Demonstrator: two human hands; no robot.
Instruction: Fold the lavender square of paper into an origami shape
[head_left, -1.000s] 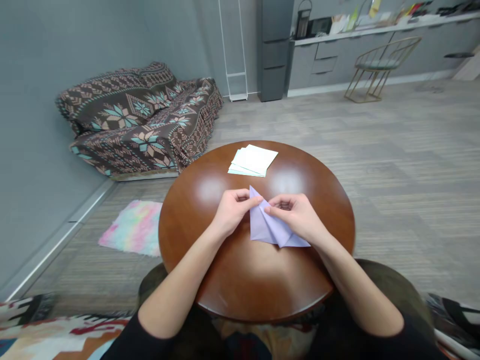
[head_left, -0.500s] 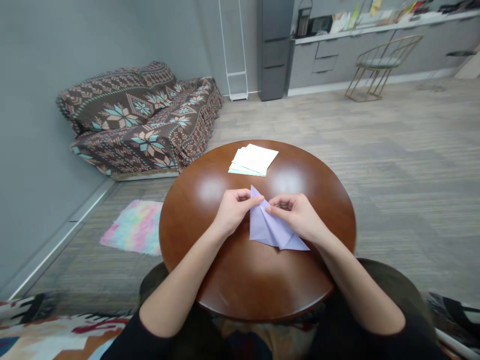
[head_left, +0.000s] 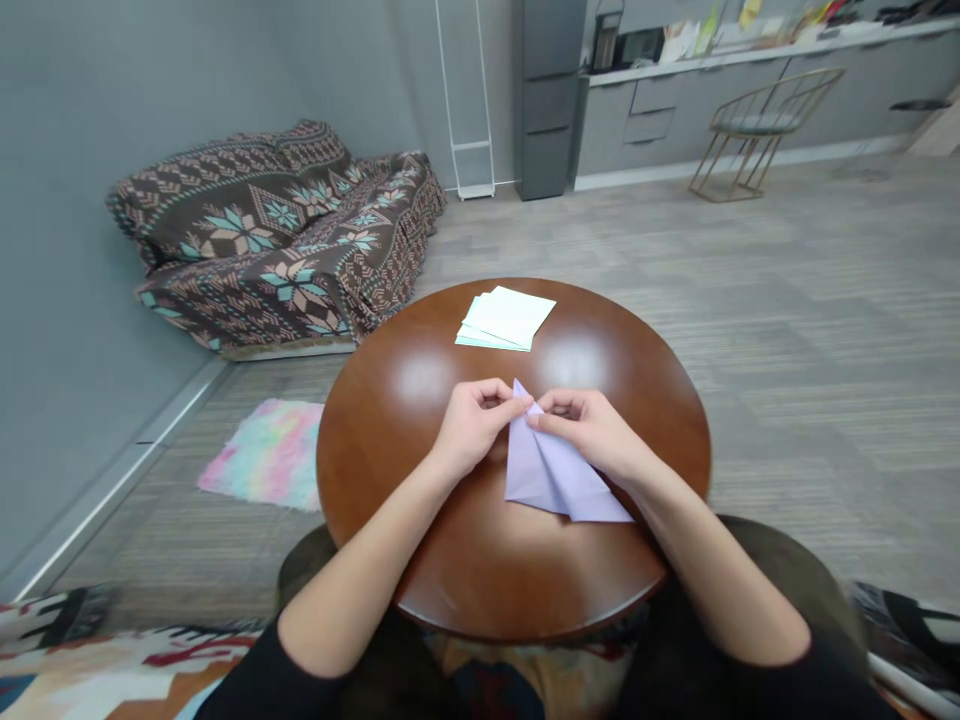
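A folded sheet of lilac paper [head_left: 551, 475] is held over the middle of the round brown table, its narrow tip pointing away from me and its wider edge toward me. My left hand [head_left: 480, 420] pinches it near the tip from the left, thumb on top. From the right, my right hand [head_left: 589, 425] pinches the same upper part, its thumb close beside the left thumb. Creases run from the pinched spot down to the wide edge. The fingers beneath the paper are partly hidden.
Several pale square sheets [head_left: 510, 318] lie fanned at the far side of the round table [head_left: 465, 570]. Beyond stand a sofa with a patterned cover [head_left: 300, 240], a fluffy pastel rug [head_left: 270, 455], and a chair [head_left: 757, 125] before kitchen cabinets.
The lilac paper has shifted slightly right and toward me, with its tip lower. My left hand has moved a little right, bringing the two thumbs closer together. Both hands keep their pinch.
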